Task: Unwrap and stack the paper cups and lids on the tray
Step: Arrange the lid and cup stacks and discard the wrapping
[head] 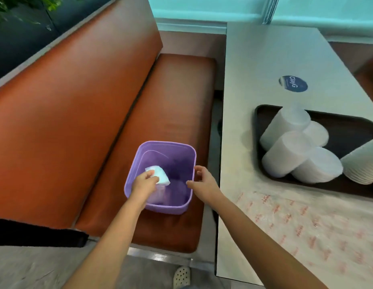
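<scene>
Lids (296, 147) lay at two o'clock, nearer the loose, empty right hand (204, 181); left hand (144, 184) pinched a crumpled wrapper (160, 175).

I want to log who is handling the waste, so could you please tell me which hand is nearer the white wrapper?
Left. The left hand pinches the white wrapper over the purple bin; the right hand is apart, at the bin's right rim.

Soft, even indoor light, with a cool teal cast along the top of the frame. Shadows are faint. Straight edges bow toward the corners from the wide lens. Lower right of the frame is blurred; glare glints off the metal strip (158, 256) at the bottom.
</scene>
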{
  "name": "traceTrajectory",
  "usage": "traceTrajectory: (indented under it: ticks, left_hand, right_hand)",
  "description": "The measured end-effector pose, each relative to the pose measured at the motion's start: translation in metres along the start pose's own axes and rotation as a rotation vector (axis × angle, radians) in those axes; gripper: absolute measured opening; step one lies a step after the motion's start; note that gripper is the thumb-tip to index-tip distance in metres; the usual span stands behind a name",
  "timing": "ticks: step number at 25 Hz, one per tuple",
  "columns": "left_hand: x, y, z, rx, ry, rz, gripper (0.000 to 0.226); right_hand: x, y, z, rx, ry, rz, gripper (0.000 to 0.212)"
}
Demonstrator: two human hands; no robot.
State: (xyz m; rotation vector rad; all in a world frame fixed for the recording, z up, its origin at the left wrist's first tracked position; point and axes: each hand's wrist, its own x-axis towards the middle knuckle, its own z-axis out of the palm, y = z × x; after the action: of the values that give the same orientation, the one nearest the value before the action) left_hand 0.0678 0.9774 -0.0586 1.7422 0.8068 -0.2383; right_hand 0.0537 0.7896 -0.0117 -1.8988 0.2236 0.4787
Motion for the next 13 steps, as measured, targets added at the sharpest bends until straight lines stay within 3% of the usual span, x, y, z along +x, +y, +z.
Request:
traceTrajectory:
  ticks: [5,10,13]
  left_hand:
    - [0.043,-0.007,0.010,0.117,-0.168,-0.121,0.038]
    - [0.073,-0.010,0.049,0.316,-0.394,-0.228,0.020]
    - [0.096,-0.021,0.070,0.266,-0.451,-0.256,0.019]
  right_hand:
    - [0.033,0.015,0.038,-0.054,0.072,0.153,0.050]
    - [0.042,0.028,0.052,-0.041,0.040,0.241,0.056]
    - [0.045,0.035,0.051,-0.027,0.044,0.247,0.056]
